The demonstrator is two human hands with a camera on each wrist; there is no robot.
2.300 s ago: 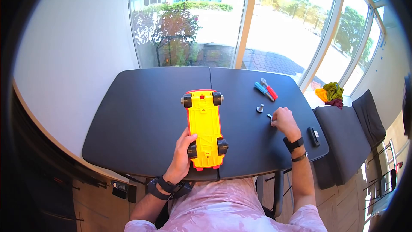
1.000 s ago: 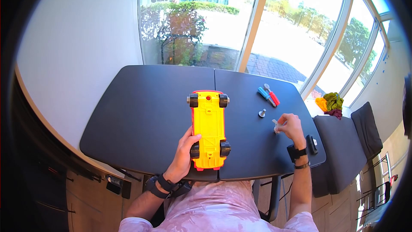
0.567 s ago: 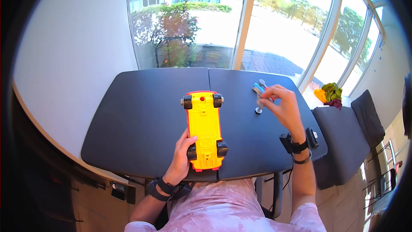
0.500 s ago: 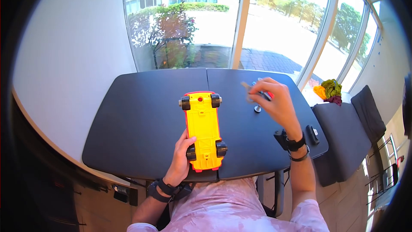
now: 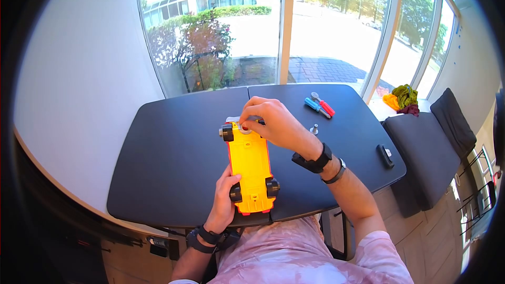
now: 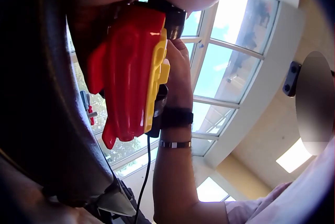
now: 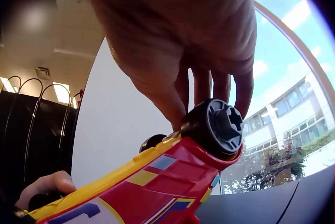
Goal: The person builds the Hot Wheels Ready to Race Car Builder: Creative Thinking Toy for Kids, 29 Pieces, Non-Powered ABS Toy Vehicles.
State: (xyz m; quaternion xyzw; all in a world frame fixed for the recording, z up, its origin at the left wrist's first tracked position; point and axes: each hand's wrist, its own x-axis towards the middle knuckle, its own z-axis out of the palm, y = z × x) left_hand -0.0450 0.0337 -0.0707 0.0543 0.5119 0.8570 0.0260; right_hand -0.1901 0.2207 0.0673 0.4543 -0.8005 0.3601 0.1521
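A toy car [image 5: 250, 165] is held underside up, its yellow base showing, in the head view. My left hand [image 5: 223, 205] grips it along the left side near a rear wheel [image 5: 235, 192], thumb on the base. Over the car's far end, my right hand [image 5: 276, 122] pinches a small grey plastic part [image 5: 232, 119] with a ring-like portion at the base's round hole. Part of it is hidden by the fingers. In the right wrist view, the right fingers reach down behind a black wheel [image 7: 214, 127] of the red car body [image 7: 175, 169].
On the black table [image 5: 168, 163], a blue-handled screwdriver [image 5: 315, 107] lies beside a red-handled tool [image 5: 325, 107]. A grey bolt-like piece [image 5: 314, 129] stands nearer. A black case-like object [image 5: 385, 156] lies by the right edge, with a dark padded seat [image 5: 421, 147] beyond.
My right hand has picked the grey part off the table's right side and carried it left to the car's far end. The left hand keeps its grip on the car.
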